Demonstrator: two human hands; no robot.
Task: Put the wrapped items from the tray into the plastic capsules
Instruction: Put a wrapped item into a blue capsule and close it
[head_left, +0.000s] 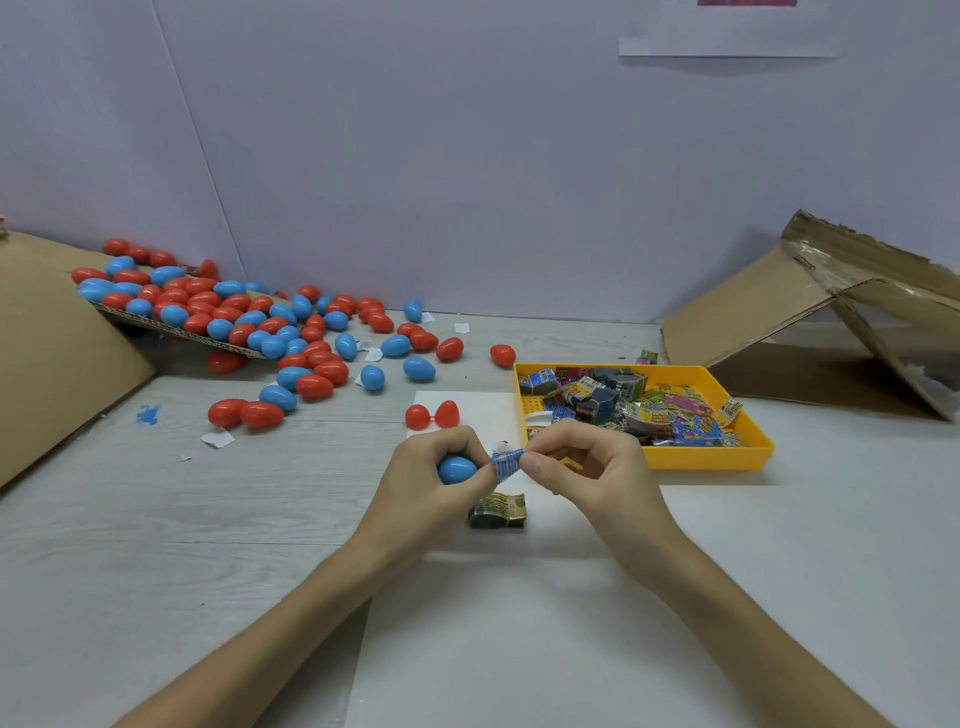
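Observation:
My left hand (436, 483) grips a blue plastic capsule (456, 469) above the table. A small blue wrapped item (505, 464) sits between both hands: my right hand (587, 470) pinches it at its right end, and my left thumb and fingertip touch its left end. Below the hands a dark gold-and-black wrapped item (498, 512) lies on a white sheet (519, 623). An open red capsule (432, 415), its two halves joined, lies just beyond my left hand. The yellow tray (701, 460) to the right holds several colourful wrapped items (623, 402).
Many red and blue capsules (270, 327) spill from a cardboard sheet (47, 338) at the left over the grey table. A folded cardboard box (831, 317) stands at the back right. Paper scraps (217, 439) lie about. One wrapped item (648, 356) lies behind the tray.

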